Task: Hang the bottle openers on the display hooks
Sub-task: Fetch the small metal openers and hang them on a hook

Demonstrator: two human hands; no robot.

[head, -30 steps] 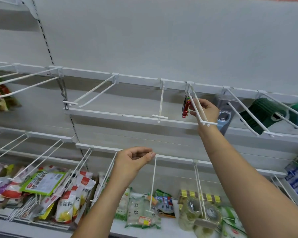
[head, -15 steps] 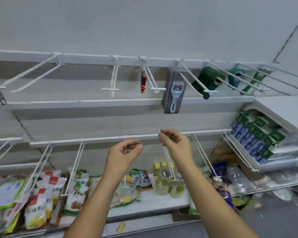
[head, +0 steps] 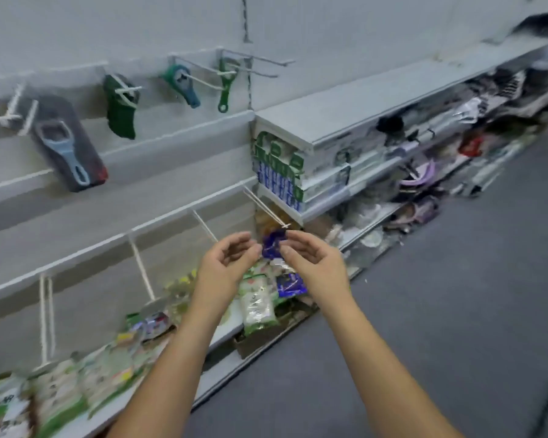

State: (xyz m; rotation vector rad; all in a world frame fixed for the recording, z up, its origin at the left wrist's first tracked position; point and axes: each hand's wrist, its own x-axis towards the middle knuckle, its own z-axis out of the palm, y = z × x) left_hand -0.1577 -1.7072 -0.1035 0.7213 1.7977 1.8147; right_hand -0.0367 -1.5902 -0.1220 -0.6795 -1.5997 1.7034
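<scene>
Left hand [head: 225, 263] and right hand [head: 314, 263] hovered loosely curled and empty, close together below the hooks [head: 203, 69] where the openers [head: 184, 85] hung, so this looked like a gap between hangs, and next called for fetching another opener.

On the upper rail, white wire display hooks [head: 125, 90] carry, left to right, a grey-blue bottle opener on a dark card [head: 67, 143], a dark green opener [head: 121, 110], a teal opener [head: 181, 85] and a slim green opener [head: 226, 86]. Blurred green-and-white packets [head: 257, 306] lie on the bottom shelf [head: 222, 330].
</scene>
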